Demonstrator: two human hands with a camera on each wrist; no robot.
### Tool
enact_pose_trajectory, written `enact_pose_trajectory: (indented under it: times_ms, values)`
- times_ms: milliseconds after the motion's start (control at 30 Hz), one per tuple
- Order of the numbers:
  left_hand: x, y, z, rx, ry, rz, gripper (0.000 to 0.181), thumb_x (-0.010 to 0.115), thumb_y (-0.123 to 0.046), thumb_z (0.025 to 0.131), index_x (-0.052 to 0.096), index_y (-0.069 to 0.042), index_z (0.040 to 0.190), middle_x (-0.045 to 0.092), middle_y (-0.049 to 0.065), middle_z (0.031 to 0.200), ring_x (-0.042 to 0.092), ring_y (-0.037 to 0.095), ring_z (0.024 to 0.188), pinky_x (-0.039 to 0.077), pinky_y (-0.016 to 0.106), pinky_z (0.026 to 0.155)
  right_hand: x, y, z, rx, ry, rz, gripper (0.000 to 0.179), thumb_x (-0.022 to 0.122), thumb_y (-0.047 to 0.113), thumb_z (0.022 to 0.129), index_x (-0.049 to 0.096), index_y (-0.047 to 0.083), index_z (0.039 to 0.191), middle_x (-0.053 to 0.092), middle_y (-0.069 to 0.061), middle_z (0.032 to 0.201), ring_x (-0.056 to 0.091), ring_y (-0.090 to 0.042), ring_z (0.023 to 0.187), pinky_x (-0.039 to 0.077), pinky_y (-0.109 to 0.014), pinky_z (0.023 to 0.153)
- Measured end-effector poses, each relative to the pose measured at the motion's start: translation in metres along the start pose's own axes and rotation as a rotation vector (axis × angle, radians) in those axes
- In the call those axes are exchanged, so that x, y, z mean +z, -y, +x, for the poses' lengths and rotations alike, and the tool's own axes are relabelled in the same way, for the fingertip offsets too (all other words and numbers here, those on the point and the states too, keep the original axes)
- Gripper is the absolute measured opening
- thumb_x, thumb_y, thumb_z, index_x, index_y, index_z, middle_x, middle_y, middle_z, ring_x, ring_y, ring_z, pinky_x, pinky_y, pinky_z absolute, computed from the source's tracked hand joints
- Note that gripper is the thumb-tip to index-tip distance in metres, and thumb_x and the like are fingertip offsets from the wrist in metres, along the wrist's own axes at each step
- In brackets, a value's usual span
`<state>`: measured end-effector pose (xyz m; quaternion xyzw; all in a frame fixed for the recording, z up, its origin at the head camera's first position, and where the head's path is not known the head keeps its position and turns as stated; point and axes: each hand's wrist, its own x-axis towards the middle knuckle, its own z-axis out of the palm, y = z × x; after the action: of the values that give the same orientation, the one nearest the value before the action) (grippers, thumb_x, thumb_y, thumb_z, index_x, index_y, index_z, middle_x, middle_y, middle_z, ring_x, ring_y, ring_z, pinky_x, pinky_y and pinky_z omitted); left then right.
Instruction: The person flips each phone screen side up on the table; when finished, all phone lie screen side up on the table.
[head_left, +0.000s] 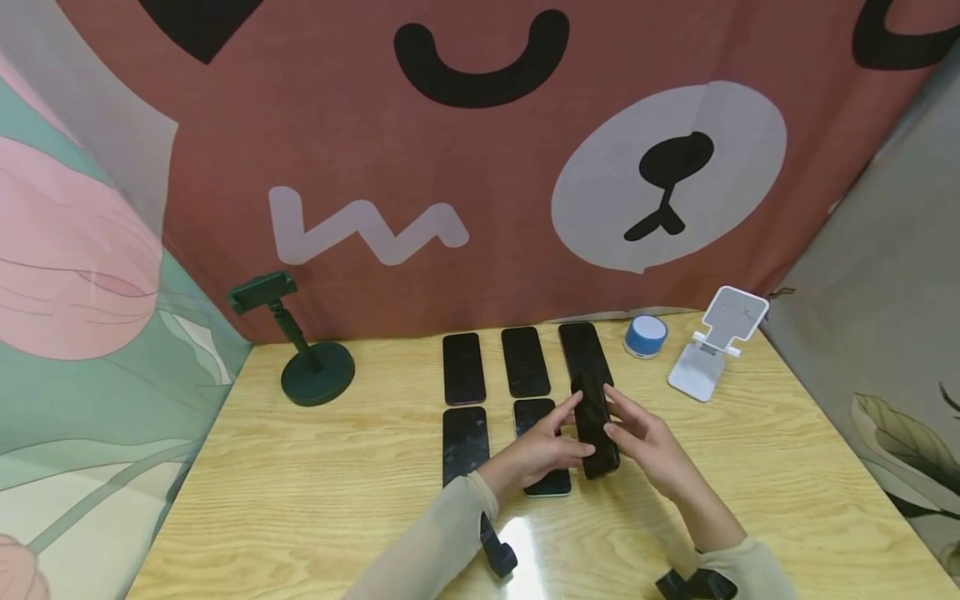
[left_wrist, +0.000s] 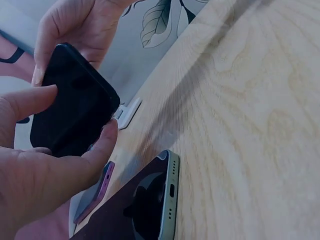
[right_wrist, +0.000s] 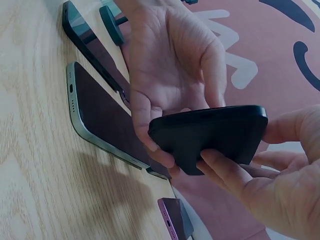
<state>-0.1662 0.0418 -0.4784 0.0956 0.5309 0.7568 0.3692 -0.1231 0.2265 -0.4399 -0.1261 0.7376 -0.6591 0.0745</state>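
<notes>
Both hands hold a black smartphone (head_left: 592, 429) above the table, tilted. In the head view the left hand (head_left: 542, 454) grips its left edge, and the right hand (head_left: 652, 442) pinches the right edge. The left wrist view shows the dark front of the phone (left_wrist: 75, 105) between the fingers. From the right wrist, right-hand fingers lie along the underside of the phone (right_wrist: 215, 135). Below the left hand lies a phone with a pale green frame (right_wrist: 107, 117), partly covered in the head view. Just beyond the held phone is another black phone (head_left: 581, 346).
More phones lie in two rows: one at back left (head_left: 464, 368), one at back middle (head_left: 526, 362), one at front left (head_left: 465, 442). A dark green phone stand (head_left: 318, 373) stands left. A blue-and-white round device (head_left: 646, 336) and a white folding stand (head_left: 697, 371) are at back right.
</notes>
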Motion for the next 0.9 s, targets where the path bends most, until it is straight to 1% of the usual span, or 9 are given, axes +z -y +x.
enact_pose_trajectory:
  times_ms: [200, 367, 467, 533, 600, 667, 767, 800, 900]
  values:
    - [-0.001, 0.000, 0.000, -0.015, -0.033, 0.034, 0.081, 0.059, 0.005, 0.088, 0.019, -0.025, 0.152, 0.012, 0.018, 0.153, 0.059, 0.028, 0.105, 0.049, 0.042, 0.088, -0.002, -0.001, 0.000, 0.044, -0.044, -0.021, 0.056, 0.044, 0.002, 0.097, 0.020, -0.007, 0.146, 0.030, -0.038, 0.141, 0.050, -0.003, 0.112, 0.048, -0.024, 0.083]
    - [-0.001, 0.000, 0.001, -0.013, -0.053, 0.041, 0.082, 0.059, 0.006, 0.087, 0.020, -0.025, 0.152, 0.012, 0.019, 0.152, 0.061, 0.020, 0.090, 0.050, 0.041, 0.086, -0.005, -0.004, 0.001, 0.083, -0.077, 0.000, 0.055, 0.041, -0.002, 0.096, 0.021, -0.006, 0.147, 0.031, -0.037, 0.141, 0.053, -0.001, 0.109, 0.048, -0.023, 0.082]
    - [-0.002, 0.000, 0.001, -0.022, -0.069, 0.038, 0.081, 0.059, 0.008, 0.087, 0.023, -0.025, 0.151, 0.014, 0.020, 0.151, 0.060, 0.016, 0.081, 0.052, 0.039, 0.083, -0.007, -0.007, 0.001, 0.085, -0.092, 0.035, 0.055, 0.040, -0.004, 0.095, 0.021, -0.005, 0.147, 0.032, -0.039, 0.139, 0.055, 0.001, 0.104, 0.050, -0.023, 0.080]
    - [-0.003, -0.001, 0.001, -0.023, -0.076, 0.035, 0.080, 0.059, 0.008, 0.087, 0.024, -0.025, 0.151, 0.017, 0.020, 0.151, 0.060, 0.016, 0.080, 0.053, 0.038, 0.081, -0.009, -0.009, 0.001, 0.078, -0.099, 0.054, 0.055, 0.041, -0.004, 0.094, 0.023, -0.005, 0.146, 0.033, -0.039, 0.138, 0.057, 0.001, 0.103, 0.051, -0.023, 0.078]
    - [-0.004, -0.002, 0.000, -0.025, -0.079, 0.026, 0.080, 0.059, 0.008, 0.087, 0.026, -0.026, 0.151, 0.022, 0.018, 0.150, 0.061, 0.017, 0.082, 0.053, 0.038, 0.079, -0.011, -0.011, 0.000, 0.071, -0.100, 0.068, 0.055, 0.042, -0.003, 0.094, 0.024, -0.005, 0.146, 0.038, -0.034, 0.137, 0.058, -0.001, 0.103, 0.052, -0.024, 0.078]
    - [-0.004, -0.003, 0.000, -0.021, -0.075, 0.025, 0.079, 0.058, 0.009, 0.087, 0.025, -0.025, 0.151, 0.025, 0.017, 0.149, 0.061, 0.018, 0.085, 0.054, 0.039, 0.078, -0.013, -0.014, 0.000, 0.071, -0.103, 0.079, 0.055, 0.044, -0.003, 0.094, 0.025, -0.005, 0.146, 0.046, -0.024, 0.135, 0.058, -0.002, 0.103, 0.052, -0.025, 0.077]
    - [-0.003, -0.004, -0.001, -0.022, -0.073, 0.022, 0.080, 0.058, 0.009, 0.087, 0.025, -0.026, 0.151, 0.025, 0.017, 0.149, 0.060, 0.018, 0.083, 0.054, 0.039, 0.077, -0.015, -0.016, 0.000, 0.082, -0.108, 0.092, 0.056, 0.046, -0.003, 0.094, 0.026, -0.005, 0.146, 0.054, -0.009, 0.128, 0.059, -0.003, 0.102, 0.053, -0.025, 0.076]
    - [-0.003, -0.004, -0.001, -0.023, -0.074, 0.023, 0.080, 0.058, 0.008, 0.087, 0.025, -0.026, 0.151, 0.024, 0.017, 0.150, 0.060, 0.018, 0.082, 0.054, 0.039, 0.077, -0.015, -0.017, 0.000, 0.087, -0.114, 0.095, 0.057, 0.048, -0.003, 0.093, 0.026, -0.005, 0.145, 0.055, -0.007, 0.126, 0.060, -0.004, 0.101, 0.053, -0.026, 0.076]
    - [-0.002, -0.004, -0.001, -0.024, -0.079, 0.023, 0.079, 0.058, 0.006, 0.087, 0.025, -0.027, 0.151, 0.021, 0.018, 0.151, 0.060, 0.018, 0.081, 0.054, 0.039, 0.077, -0.017, -0.018, 0.001, 0.107, -0.119, 0.088, 0.060, 0.052, -0.001, 0.093, 0.024, -0.004, 0.146, 0.052, -0.017, 0.130, 0.060, -0.004, 0.099, 0.053, -0.026, 0.075]
